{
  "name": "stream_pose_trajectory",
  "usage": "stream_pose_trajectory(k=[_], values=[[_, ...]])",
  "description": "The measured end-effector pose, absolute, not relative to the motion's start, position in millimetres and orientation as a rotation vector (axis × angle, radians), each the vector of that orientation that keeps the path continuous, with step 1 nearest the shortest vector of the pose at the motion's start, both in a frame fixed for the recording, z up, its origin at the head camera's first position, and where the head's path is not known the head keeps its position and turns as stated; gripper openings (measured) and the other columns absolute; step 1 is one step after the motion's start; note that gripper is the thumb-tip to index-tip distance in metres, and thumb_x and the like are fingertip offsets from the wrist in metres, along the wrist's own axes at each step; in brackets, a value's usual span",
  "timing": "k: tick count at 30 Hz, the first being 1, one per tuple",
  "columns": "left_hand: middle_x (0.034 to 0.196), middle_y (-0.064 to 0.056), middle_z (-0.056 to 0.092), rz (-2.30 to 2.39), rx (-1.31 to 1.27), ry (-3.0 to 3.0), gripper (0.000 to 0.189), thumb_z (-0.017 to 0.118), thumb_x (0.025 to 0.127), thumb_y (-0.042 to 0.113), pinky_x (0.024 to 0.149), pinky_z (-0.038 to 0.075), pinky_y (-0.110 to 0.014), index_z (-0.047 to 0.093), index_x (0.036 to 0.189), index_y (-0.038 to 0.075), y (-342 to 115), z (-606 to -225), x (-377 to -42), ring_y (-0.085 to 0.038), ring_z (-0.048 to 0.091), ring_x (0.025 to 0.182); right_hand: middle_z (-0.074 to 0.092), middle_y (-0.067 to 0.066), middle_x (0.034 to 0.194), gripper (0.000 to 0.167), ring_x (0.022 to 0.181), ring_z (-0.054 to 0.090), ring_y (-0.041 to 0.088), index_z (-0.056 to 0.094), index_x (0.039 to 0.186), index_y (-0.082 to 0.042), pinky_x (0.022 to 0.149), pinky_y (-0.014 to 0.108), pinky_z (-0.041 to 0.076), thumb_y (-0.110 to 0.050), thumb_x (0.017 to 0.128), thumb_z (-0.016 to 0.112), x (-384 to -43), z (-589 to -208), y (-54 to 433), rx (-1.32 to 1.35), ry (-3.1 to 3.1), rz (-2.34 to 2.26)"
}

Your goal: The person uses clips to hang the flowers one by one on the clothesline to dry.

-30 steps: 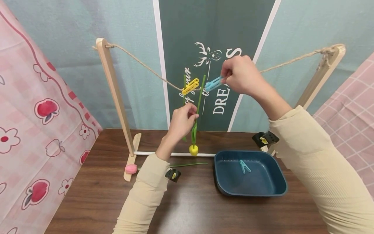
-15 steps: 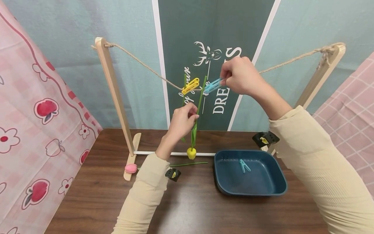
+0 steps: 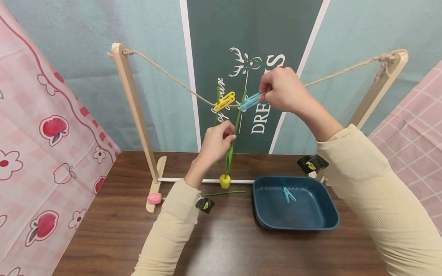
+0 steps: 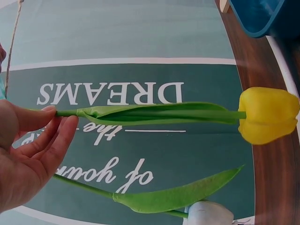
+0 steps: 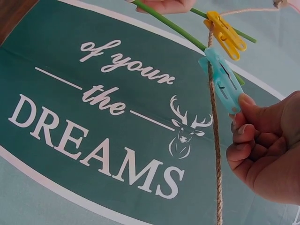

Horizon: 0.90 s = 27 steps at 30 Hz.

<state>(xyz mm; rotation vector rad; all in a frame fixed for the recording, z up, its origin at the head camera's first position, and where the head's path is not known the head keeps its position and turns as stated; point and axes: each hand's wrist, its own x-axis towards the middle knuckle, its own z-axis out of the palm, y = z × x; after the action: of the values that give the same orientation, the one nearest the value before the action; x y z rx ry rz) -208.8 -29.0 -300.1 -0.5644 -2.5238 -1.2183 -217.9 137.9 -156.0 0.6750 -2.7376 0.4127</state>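
A yellow artificial tulip (image 4: 268,115) hangs head down, its green stem pinched by my left hand (image 3: 217,141) between thumb and fingertips. The stem's upper end crosses the twine (image 5: 216,140). My right hand (image 3: 281,90) pinches the back end of a light blue clothespin (image 5: 224,79), whose front overlaps the stem and twine; whether it has clamped both I cannot tell. Just left, a yellow clothespin (image 3: 225,101) holds another stem on the twine. That stem belongs to a white tulip (image 4: 209,213), visible below in the left wrist view.
Two wooden posts (image 3: 132,107) carry the sagging twine. On the brown table (image 3: 228,237), a pink tulip (image 3: 154,198) lies across the left foot. A dark blue basin (image 3: 297,224) at right contains another light blue clothespin (image 3: 289,194). A white rod (image 3: 207,181) runs between the feet.
The top of the yellow tulip's stem has tilted slightly right toward the blue clothespin, and its bloom has swung a little left. The right hand has shifted slightly left with the clothespin.
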Motion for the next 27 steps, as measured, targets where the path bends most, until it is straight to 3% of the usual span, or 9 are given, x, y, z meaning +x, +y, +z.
stream_pose_trajectory(k=[27], values=[[0.08, -0.007, 0.063, -1.167, -0.584, -2.511, 0.008, 0.062, 0.085, 0.002, 0.065, 0.046, -0.029, 0.06, 0.093, 0.001, -28.4, -297.9, -206.8, -0.018, 0.056, 0.07, 0.058, 0.011, 0.063, 0.01, 0.065, 0.048, 0.025, 0.064, 0.073, 0.004, 0.057, 0.033, 0.033, 0.004, 0.079, 0.056, -216.0, -156.9, 134.9, 0.663, -2.728, 0.452]])
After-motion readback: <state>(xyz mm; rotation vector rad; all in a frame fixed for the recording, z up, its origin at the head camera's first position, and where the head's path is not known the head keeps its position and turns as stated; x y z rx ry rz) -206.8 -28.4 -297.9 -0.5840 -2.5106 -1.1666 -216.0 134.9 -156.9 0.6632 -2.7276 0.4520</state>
